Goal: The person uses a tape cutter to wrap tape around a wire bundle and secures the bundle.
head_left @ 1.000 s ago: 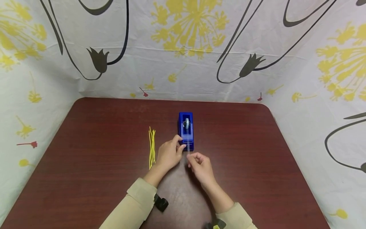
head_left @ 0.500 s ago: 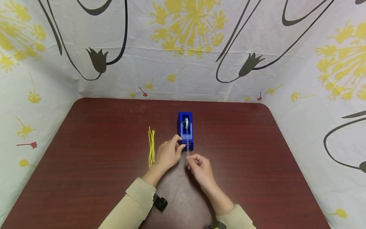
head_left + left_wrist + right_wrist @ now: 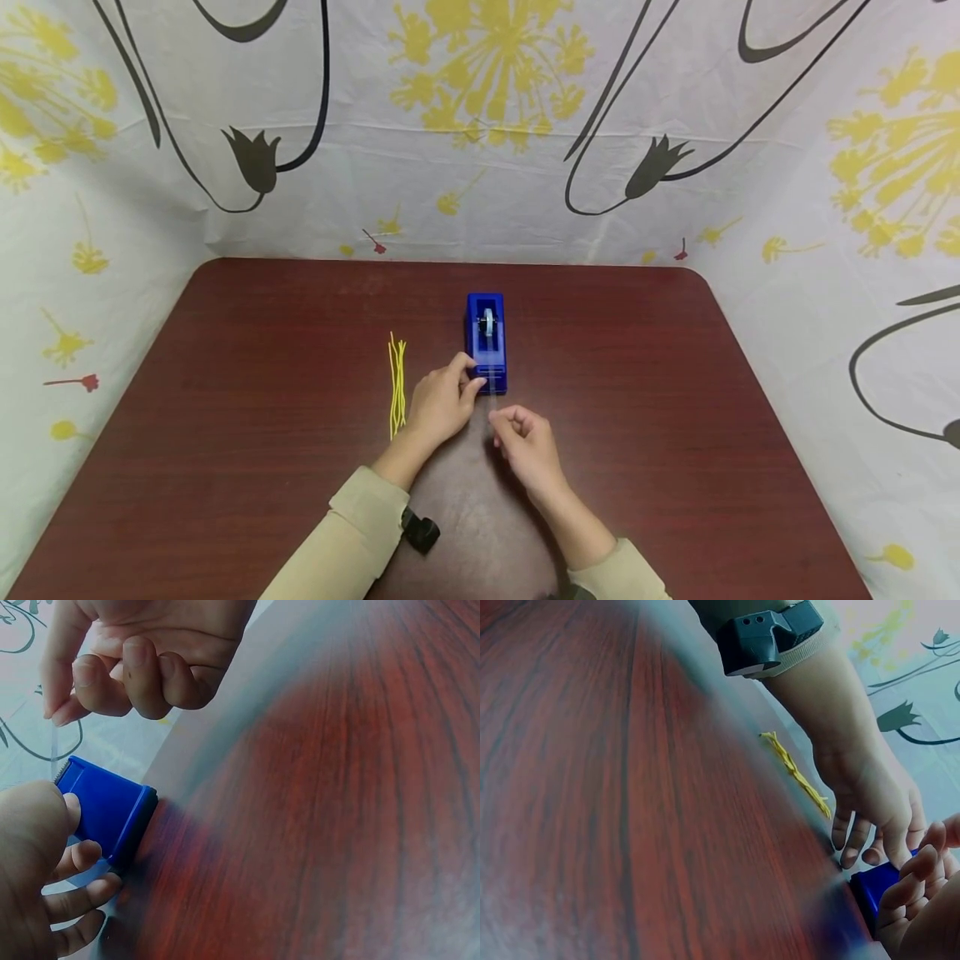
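Note:
A blue tape dispenser (image 3: 492, 358) stands on the table, with a small roll of clear tape (image 3: 488, 323) in its well. My left hand (image 3: 442, 404) holds the dispenser's front end from the left side. In the left wrist view, the thumb is near the toothed cutting edge (image 3: 62, 771) and the fingers curl at the side of the blue body (image 3: 109, 806). My right hand (image 3: 527, 446) pinches the free end of a clear tape strip (image 3: 492, 402) between thumb and forefinger. That strip runs taut from the dispenser toward me.
A bundle of thin yellow twist-tie-like strands (image 3: 397, 387) lies left of the dispenser, close to my left forearm. The dark red wooden table (image 3: 637, 375) has rounded far corners. Patterned white cloth (image 3: 480, 200) hangs behind it and along both sides.
The right hand has drawn the tape very slightly toward me, so a little more strip shows. My left hand and the dispenser stay in place; the head view shifts slightly.

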### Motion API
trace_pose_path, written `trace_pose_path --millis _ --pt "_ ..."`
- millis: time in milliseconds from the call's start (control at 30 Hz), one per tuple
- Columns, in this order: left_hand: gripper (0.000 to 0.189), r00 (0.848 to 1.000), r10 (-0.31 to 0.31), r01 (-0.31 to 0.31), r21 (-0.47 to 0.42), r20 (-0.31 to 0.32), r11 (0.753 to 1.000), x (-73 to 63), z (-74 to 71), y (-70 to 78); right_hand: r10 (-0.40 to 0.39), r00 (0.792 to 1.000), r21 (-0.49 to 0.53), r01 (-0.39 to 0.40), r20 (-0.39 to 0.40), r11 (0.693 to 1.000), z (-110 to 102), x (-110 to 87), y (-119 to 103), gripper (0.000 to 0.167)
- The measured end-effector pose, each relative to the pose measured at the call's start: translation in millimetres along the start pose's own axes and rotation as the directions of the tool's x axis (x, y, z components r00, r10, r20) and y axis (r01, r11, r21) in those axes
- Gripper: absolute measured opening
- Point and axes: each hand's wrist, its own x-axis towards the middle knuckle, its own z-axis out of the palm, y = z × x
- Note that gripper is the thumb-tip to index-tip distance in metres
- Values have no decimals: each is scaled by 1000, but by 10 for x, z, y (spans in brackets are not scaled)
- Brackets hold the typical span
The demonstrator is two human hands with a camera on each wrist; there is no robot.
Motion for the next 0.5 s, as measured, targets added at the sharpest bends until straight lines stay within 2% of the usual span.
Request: trace_pose_path --millis 500 --pt "24 1000 10 -10 2 -25 1000 -9 11 -2 -27 1000 28 27 -3 999 -6 -33 -6 23"
